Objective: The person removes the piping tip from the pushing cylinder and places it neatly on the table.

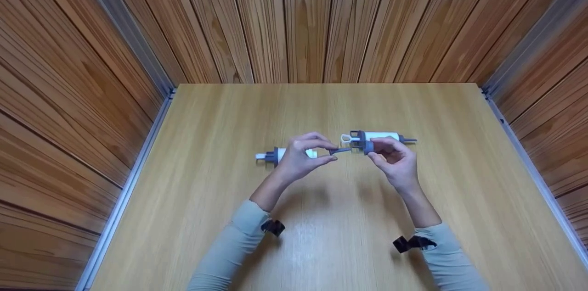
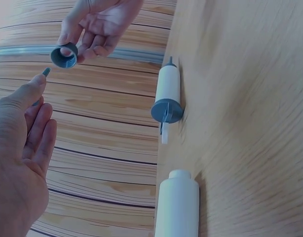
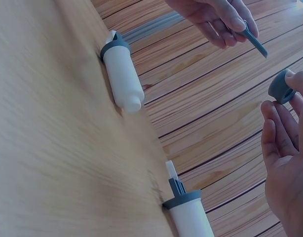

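Observation:
My left hand (image 1: 301,158) pinches a slim blue-grey nozzle (image 1: 341,150) between thumb and fingertips, its narrow end pointing right. Opposite it, my right hand (image 1: 398,162) holds a short blue-grey threaded ring cap (image 1: 368,147) by its edge. A small gap separates the two parts; the right wrist view shows the nozzle (image 3: 254,39) apart from the cap (image 3: 277,88). Behind the left hand lies a white syringe-like barrel (image 3: 123,76) with a bare, narrowed end. Near the right hand lies a second such syringe (image 1: 382,135), with a nozzle fitted.
Both syringes lie on their sides on the wooden table (image 1: 220,112), plungers to the left. Wood-plank walls (image 1: 303,20) rise behind and at both sides, with metal rails (image 1: 126,185) along the table's side edges.

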Demonstrator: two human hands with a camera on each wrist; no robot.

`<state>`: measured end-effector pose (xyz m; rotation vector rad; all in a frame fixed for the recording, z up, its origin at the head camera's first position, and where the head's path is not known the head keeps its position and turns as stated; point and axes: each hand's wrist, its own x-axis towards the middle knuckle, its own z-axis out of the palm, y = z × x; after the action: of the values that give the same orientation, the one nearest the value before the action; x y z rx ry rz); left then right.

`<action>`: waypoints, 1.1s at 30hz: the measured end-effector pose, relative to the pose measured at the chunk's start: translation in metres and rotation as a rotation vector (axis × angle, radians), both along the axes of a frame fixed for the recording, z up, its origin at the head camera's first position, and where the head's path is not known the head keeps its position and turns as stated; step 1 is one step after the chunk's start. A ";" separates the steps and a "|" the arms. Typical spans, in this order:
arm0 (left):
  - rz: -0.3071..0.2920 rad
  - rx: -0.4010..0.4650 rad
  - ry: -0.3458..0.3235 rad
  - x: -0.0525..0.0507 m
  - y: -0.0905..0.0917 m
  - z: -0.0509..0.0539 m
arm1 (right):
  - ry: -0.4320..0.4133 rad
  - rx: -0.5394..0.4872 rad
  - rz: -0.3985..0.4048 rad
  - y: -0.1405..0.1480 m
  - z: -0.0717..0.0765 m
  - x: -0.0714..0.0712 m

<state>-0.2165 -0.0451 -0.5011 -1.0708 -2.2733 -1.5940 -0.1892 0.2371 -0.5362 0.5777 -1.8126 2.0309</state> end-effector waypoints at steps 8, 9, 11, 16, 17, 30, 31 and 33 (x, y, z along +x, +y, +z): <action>-0.008 -0.013 -0.013 -0.001 0.006 0.002 | -0.024 0.032 -0.052 0.016 0.000 0.002; -0.006 -0.016 -0.018 -0.001 0.006 0.002 | -0.027 0.033 -0.058 0.017 0.000 0.002; -0.006 -0.019 -0.027 -0.002 0.008 0.003 | -0.030 0.027 -0.070 0.020 0.002 0.002; -0.012 -0.026 -0.051 -0.004 0.015 0.006 | -0.026 0.012 -0.076 0.027 0.006 0.002; -0.014 -0.027 -0.054 -0.005 0.016 0.007 | -0.023 0.012 -0.075 0.029 0.007 0.002; -0.014 -0.034 -0.166 -0.012 0.035 0.008 | 0.006 0.040 -0.070 0.045 0.013 -0.007; -0.013 -0.035 -0.173 -0.013 0.038 0.007 | 0.008 0.045 -0.074 0.047 0.013 -0.008; -0.008 -0.042 -0.184 -0.014 0.041 0.007 | 0.007 0.050 -0.083 0.049 0.012 -0.009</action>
<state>-0.2308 -0.0036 -0.4943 -0.9800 -2.4311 -1.7213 -0.1979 0.2860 -0.5240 0.5142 -1.8561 1.9325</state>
